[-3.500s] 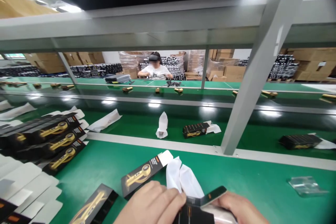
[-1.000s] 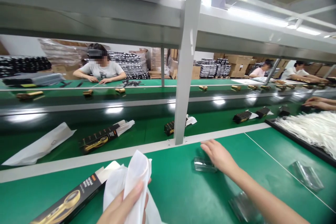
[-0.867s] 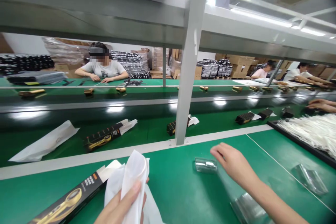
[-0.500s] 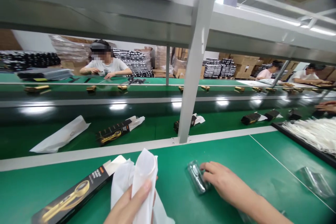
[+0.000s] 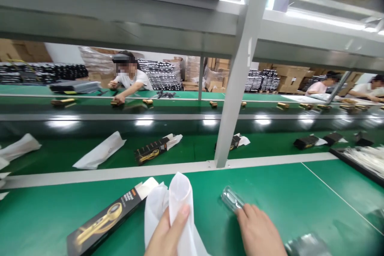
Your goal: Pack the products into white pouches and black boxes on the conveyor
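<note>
My left hand (image 5: pixel 168 235) is at the bottom centre, pinching a white paper sleeve (image 5: pixel 180 194) that stands upright with its mouth open. My right hand (image 5: pixel 259 232) is just to the right, closed on a small clear plastic tray (image 5: pixel 232 200) that pokes out from my fingertips above the green table. A black product box with a gold printed picture (image 5: pixel 106 220) lies flat on the table just left of the sleeve, its white end flap open.
A grey upright post (image 5: pixel 237 84) rises from the table's far rail. Beyond it a green conveyor (image 5: pixel 192 148) carries a black box (image 5: pixel 151 153) and white sleeves (image 5: pixel 100 155). Other people sit across the line. A black tray of white sleeves (image 5: pixel 364 160) is at right.
My right hand reached out to the clear plastic tray, closed on it and drew it back toward me. The view swung left; the conveyor items drifted right. My left hand kept the sleeve.
</note>
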`<state>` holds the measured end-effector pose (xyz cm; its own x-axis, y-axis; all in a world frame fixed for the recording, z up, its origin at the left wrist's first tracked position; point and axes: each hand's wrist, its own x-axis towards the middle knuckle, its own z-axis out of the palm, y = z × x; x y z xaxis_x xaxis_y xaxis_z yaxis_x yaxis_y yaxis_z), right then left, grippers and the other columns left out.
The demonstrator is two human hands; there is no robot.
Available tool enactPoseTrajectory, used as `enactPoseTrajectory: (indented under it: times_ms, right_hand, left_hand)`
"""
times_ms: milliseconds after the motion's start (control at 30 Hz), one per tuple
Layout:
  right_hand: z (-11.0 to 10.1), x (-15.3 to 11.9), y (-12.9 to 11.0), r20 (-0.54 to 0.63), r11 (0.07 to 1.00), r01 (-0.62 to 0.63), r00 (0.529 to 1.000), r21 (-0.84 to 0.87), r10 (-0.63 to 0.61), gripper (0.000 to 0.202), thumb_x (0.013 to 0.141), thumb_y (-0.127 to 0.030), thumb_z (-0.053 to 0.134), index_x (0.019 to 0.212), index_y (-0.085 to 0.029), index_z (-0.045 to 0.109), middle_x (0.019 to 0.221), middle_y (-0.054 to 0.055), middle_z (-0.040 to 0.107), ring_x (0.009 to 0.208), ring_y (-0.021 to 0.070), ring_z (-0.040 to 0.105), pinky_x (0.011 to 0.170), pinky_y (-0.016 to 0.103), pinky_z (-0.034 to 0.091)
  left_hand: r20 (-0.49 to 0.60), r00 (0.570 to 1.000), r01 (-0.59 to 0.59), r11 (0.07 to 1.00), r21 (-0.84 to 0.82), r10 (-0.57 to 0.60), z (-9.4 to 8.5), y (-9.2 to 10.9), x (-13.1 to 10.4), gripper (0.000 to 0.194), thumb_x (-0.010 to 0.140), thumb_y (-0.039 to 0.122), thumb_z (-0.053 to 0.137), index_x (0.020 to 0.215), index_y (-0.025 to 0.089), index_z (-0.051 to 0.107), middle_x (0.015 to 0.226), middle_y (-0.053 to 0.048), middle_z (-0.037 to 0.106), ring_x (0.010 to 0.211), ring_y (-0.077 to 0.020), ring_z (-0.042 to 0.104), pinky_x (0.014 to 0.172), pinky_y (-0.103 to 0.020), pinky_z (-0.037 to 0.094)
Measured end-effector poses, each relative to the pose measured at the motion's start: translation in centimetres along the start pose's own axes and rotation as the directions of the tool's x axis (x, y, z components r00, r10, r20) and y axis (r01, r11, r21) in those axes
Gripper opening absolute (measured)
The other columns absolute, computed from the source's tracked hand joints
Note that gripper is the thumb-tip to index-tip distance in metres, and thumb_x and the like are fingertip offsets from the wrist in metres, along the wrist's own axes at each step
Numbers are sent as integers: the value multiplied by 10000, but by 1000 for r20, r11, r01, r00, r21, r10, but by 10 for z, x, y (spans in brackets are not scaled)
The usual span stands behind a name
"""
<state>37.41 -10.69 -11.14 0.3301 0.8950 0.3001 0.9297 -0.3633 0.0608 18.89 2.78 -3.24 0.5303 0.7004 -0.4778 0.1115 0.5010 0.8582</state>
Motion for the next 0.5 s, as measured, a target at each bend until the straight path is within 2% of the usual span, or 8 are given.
enactPoseTrajectory:
  times_ms: [133,267,367,433,500]
  right_hand:
    - [8,1,20,2,999,1,1000,48,-1,166,836,-106,497,780,-222,602,727,42,616,649,227,614,588,347,469]
    - [2,0,38,52,990,-16,999,140,8,166,883,-246,499,731,-244,565,707,12,608,625,179,621,551,281,484]
    - [-18,3,48,90,976,-25,996,215,5,206,899,-329,498,712,-277,566,685,-17,622,607,144,629,532,226,494]
    - [-40,11,44,17,961,-84,996,262,82,221,910,-402,465,749,-298,576,719,-15,640,622,147,635,544,228,504]
    - [-64,20,24,-102,937,-114,983,331,155,207,905,-449,457,810,-313,582,769,-4,654,645,158,639,563,242,508]
  left_hand:
    - [-46,998,-43,998,-41,41,-9,-3,4,702,666,606,663,1247,238,521,605,-32,625,559,-267,620,536,-354,486]
    - [-63,998,-35,993,-116,28,-12,0,4,739,674,587,670,1286,219,481,631,-29,623,597,-255,625,585,-346,495]
    - [-67,997,-59,985,-161,49,-13,3,3,773,660,569,691,1311,225,455,729,-44,649,686,-259,642,672,-345,503]
    - [-68,994,-94,979,-181,83,-14,4,4,795,665,559,694,1339,238,420,866,-70,666,809,-267,646,750,-334,492]
    - [-30,994,-107,975,-196,103,-14,3,5,821,683,566,677,1376,258,362,1014,-84,652,968,-269,614,835,-313,462]
